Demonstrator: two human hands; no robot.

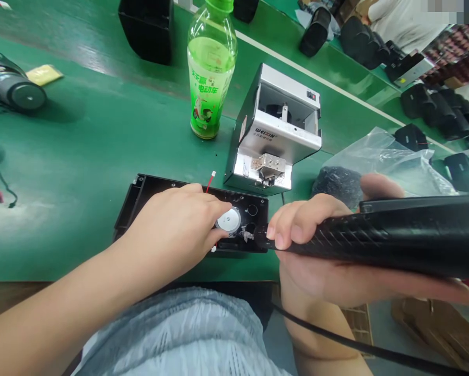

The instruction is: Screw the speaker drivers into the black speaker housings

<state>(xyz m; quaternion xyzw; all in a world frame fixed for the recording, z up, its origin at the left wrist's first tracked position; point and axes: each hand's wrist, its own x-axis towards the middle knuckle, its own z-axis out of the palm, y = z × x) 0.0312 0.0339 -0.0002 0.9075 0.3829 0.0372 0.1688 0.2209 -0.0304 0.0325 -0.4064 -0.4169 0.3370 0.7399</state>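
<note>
The left hand (172, 230) rests open on the black panel (254, 230), fingertips just beside its silver disc (229, 220). The right hand (316, 271) grips closed around a black electric screwdriver (387, 240), its long axis running leftward, its front end reaching the panel's right edge.

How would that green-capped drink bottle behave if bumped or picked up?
The green-capped plastic bottle looks mostly full, so it's probably fairly heavy for its size. Tall on a narrow base, it would likely tip if pushed near the top, then roll on its round body. The smooth wrap label may feel slippery.
</note>
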